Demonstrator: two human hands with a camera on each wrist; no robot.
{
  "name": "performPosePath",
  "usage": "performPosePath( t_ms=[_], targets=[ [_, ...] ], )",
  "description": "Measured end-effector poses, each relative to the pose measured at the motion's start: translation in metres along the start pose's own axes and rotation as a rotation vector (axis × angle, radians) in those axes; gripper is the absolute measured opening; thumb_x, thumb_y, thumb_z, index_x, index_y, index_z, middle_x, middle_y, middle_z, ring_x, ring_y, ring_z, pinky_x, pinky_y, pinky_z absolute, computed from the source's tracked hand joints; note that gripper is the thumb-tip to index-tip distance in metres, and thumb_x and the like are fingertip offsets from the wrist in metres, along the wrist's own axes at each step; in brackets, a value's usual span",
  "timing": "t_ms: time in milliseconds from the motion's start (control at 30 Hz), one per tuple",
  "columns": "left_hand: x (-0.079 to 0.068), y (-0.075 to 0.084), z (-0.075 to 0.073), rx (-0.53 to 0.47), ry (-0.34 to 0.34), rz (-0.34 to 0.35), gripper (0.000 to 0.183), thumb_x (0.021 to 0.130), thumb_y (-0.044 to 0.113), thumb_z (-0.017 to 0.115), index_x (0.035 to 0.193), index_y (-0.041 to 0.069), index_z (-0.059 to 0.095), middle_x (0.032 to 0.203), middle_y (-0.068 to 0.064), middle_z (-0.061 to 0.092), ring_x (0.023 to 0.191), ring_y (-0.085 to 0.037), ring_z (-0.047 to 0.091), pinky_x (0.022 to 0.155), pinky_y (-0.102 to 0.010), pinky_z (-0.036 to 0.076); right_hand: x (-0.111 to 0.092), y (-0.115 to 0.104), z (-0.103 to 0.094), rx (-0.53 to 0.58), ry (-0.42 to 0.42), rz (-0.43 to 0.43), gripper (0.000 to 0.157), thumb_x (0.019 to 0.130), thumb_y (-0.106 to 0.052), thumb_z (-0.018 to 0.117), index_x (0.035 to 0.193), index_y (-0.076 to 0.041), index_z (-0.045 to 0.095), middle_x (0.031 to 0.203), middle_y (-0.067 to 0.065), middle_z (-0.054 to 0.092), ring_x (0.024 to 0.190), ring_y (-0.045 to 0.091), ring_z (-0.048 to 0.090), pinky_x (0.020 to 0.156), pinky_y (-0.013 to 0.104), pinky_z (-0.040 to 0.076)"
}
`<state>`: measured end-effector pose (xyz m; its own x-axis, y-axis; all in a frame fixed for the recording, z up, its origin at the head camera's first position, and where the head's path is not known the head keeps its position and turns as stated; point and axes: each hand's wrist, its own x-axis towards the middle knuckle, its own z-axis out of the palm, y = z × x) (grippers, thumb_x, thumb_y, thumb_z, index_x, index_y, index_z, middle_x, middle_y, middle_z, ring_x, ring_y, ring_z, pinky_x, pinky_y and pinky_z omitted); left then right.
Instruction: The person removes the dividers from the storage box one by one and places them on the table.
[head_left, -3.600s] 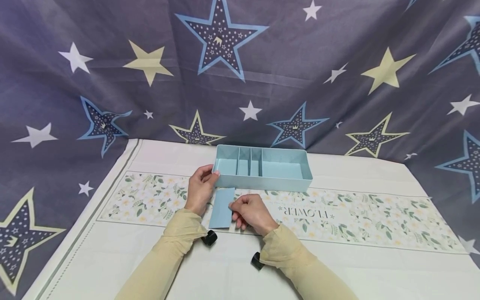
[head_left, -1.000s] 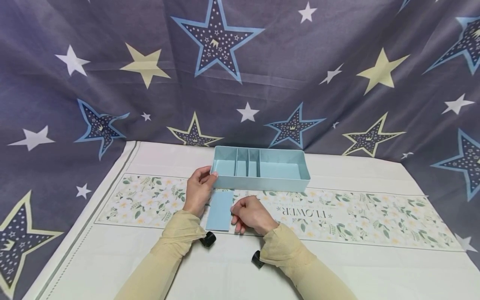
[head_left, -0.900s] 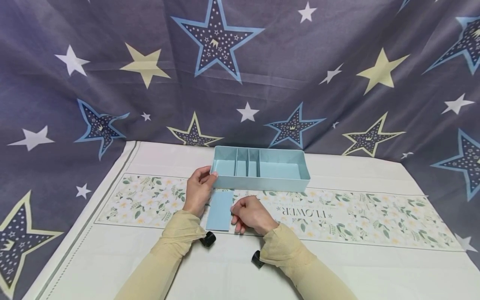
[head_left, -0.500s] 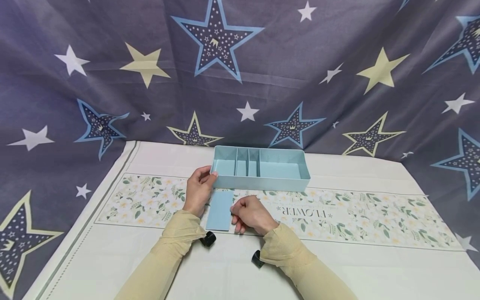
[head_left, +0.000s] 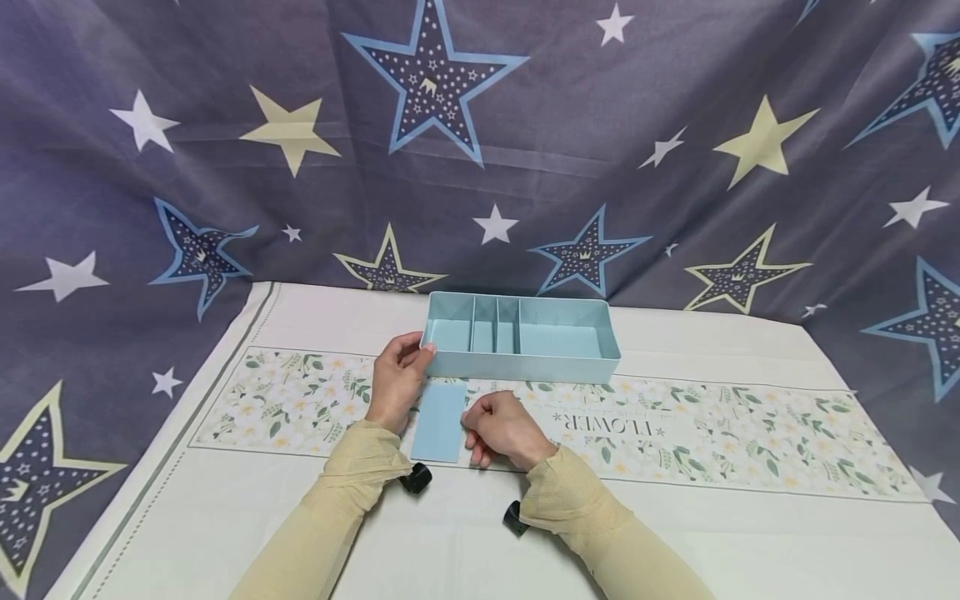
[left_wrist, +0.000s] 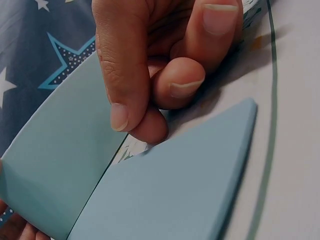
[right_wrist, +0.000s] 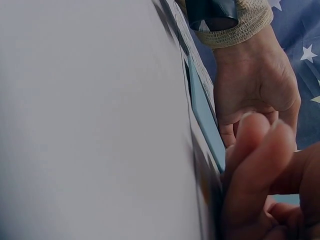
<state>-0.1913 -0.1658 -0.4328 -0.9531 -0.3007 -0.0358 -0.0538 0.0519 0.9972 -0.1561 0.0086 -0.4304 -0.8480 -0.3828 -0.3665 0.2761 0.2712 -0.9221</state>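
A light blue organizer box [head_left: 525, 367] with several compartments stands on the table. My left hand [head_left: 397, 381] grips its near left corner, the thumb on the front wall. In front of the box lies a flat light blue rectangular panel [head_left: 439, 422]; its rounded corner shows in the left wrist view. My right hand [head_left: 506, 427] is at the panel's right edge, with thumb and index finger pinched together there and the other fingers curled below. From the left wrist, those fingertips meet the edge of the panel [left_wrist: 175, 185], beside the box wall [left_wrist: 55, 160].
Upright dividers [head_left: 497, 325] split the box interior. A floral runner [head_left: 750, 437] with FLOWER lettering crosses the white tablecloth [head_left: 225, 508]. Behind the table hangs a dark star-patterned cloth [head_left: 562, 108]. Each wrist carries a small black camera, such as the left one [head_left: 417, 478].
Since the oldest frame, the panel has settled from a slight tilt to lying flat, and the head view has shifted slightly. Over the last second, hands, box and panel look the same.
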Motion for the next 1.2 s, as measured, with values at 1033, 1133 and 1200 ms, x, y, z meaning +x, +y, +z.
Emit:
performPosePath(
  t_ms=[1033, 1133, 1200],
  targets=[
    [0.0013, -0.0017, -0.0007, -0.008, -0.008, -0.02, 0.041, 0.092, 0.023, 0.066, 0.128, 0.006, 0.056, 0.122, -0.009, 0.057, 0.108, -0.021, 0.057, 0.09, -0.038, 0.047, 0.0024, 0.0009, 0.0017, 0.08, -0.025, -0.032, 0.022, 0.095, -0.012, 0.056, 0.088, 0.008, 0.062, 0.062, 0.009, 0.06, 0.04, 0.014, 0.054, 0.037, 0.026, 0.046],
    [0.0018, -0.0023, -0.0007, -0.011, -0.012, -0.018, 0.041, 0.092, 0.023, 0.065, 0.128, 0.007, 0.055, 0.122, -0.009, 0.057, 0.109, -0.021, 0.057, 0.091, -0.038, 0.047, 0.0038, 0.0006, 0.0009, 0.115, -0.018, -0.049, 0.024, 0.095, -0.016, 0.058, 0.089, 0.007, 0.061, 0.062, 0.008, 0.06, 0.04, 0.014, 0.053, 0.036, 0.025, 0.045],
    [0.0023, -0.0023, -0.0003, -0.012, -0.014, -0.016, 0.04, 0.092, 0.022, 0.065, 0.128, 0.006, 0.055, 0.123, -0.01, 0.057, 0.109, -0.022, 0.057, 0.091, -0.039, 0.047, 0.004, -0.0008, -0.0005, 0.122, -0.01, -0.064, 0.026, 0.095, -0.018, 0.058, 0.089, 0.007, 0.062, 0.062, 0.007, 0.06, 0.04, 0.014, 0.053, 0.036, 0.025, 0.044]
  ],
)
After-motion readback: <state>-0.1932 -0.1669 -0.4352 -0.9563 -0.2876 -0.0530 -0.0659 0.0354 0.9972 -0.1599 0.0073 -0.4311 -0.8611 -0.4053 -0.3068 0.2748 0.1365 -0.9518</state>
